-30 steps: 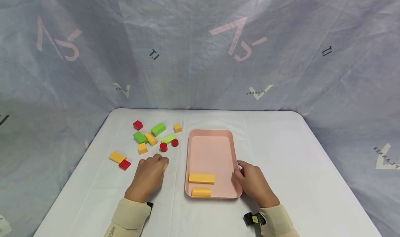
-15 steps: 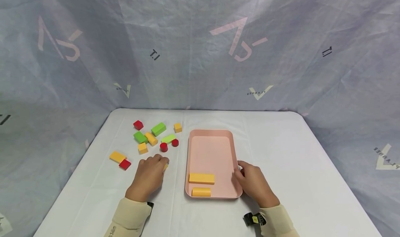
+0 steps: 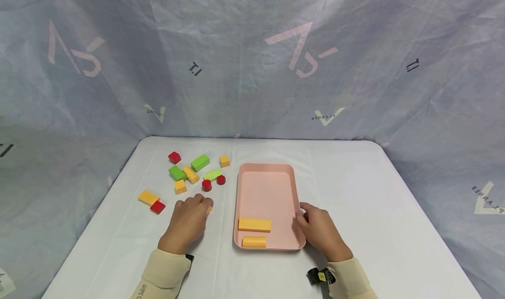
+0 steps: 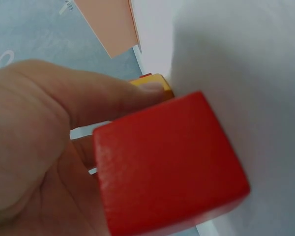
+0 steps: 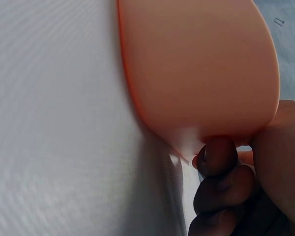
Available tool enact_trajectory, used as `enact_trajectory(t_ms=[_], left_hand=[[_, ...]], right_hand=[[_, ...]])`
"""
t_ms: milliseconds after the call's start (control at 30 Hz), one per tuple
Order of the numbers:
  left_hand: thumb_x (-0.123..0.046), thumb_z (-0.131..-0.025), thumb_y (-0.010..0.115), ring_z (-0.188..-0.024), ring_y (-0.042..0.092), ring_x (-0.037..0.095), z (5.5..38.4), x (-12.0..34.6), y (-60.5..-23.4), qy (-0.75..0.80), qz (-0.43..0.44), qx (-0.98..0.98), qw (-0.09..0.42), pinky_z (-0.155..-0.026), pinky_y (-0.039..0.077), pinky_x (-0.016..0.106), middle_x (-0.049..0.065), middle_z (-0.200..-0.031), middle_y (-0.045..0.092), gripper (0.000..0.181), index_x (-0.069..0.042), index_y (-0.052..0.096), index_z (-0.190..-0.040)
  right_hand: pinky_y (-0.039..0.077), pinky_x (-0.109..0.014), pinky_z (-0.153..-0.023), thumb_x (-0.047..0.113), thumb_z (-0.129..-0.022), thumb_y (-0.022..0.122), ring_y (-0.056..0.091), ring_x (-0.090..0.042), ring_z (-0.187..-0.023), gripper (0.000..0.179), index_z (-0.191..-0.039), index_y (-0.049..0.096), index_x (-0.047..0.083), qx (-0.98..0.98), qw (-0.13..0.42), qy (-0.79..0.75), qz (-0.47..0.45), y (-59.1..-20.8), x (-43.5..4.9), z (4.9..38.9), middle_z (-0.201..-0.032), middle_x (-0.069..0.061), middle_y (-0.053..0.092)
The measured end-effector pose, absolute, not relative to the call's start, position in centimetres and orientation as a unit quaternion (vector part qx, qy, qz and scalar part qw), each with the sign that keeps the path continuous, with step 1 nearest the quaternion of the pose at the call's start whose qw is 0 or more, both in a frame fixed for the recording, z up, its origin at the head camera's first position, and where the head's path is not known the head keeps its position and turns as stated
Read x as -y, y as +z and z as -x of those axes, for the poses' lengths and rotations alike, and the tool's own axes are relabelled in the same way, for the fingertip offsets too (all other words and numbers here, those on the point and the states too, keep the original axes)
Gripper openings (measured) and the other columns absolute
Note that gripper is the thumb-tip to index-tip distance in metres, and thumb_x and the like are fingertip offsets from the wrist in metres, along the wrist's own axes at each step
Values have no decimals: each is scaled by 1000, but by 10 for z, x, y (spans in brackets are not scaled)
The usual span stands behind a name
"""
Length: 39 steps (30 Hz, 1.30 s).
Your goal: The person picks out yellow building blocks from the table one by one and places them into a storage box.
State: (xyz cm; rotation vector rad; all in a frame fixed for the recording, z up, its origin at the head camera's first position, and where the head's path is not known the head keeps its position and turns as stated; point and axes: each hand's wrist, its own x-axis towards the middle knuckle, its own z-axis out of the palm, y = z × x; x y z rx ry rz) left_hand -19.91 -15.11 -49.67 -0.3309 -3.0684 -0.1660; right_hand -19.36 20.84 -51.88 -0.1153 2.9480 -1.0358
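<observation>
My left hand (image 3: 185, 222) is low on the table, left of the pink tray (image 3: 268, 189), and pinches a small yellow block (image 3: 209, 210) with the thumb against it. In the left wrist view the thumb tip lies on this yellow block (image 4: 155, 78), while a red block (image 4: 169, 164) fills the foreground near the palm; the head view hides that red block. My right hand (image 3: 321, 231) grips the tray's right wall near its front corner, thumb over the rim and fingers outside. Inside the tray, at the front, lie a yellow rectangular block (image 3: 254, 225) and a yellow rounded block (image 3: 254, 242).
Beyond my left hand lie several loose blocks, among them a green block (image 3: 200, 162), a red cylinder (image 3: 207, 185) and a yellow cube (image 3: 180, 186). Farther left, a flat yellow block (image 3: 148, 197) touches a red block (image 3: 158, 207). Grey printed cloth (image 3: 252, 93) hangs behind the table.
</observation>
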Motion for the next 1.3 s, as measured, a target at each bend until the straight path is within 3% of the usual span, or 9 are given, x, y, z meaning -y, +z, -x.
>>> enact_trajectory(t_ms=[300,633,1033,1300], left_hand=[[-22,-84,87,-90,64,25,199,148,-498,-51,108,992,28,-84,50,48,7,-105,69,39,-15,72,-119],[-31,-85,86,-100,66,28,199,146,-494,-61,106,992,38,-92,50,52,8,-113,71,46,-14,72,-125],[-24,-80,90,-91,67,26,196,145,-491,-58,133,986,81,-84,54,46,8,-103,70,39,-9,74,-112],[-23,-82,89,-99,68,27,196,145,-486,-62,127,984,109,-81,51,46,11,-111,69,43,-5,73,-117]], right_hand=[[33,-24,-44,24,-103,58,41,-8,-44,28,-126,71,15,-945,6,-326,35,-519,-208,194,-54,5,50],[34,-25,-43,24,-103,59,41,-8,-43,29,-128,70,15,-943,11,-330,35,-517,-208,194,-54,5,50],[34,-25,-45,21,-101,59,42,-8,-45,24,-120,72,16,-944,5,-327,34,-519,-208,194,-55,6,50],[34,-25,-46,22,-101,59,42,-9,-46,23,-119,72,16,-944,7,-330,33,-519,-208,194,-55,5,50]])
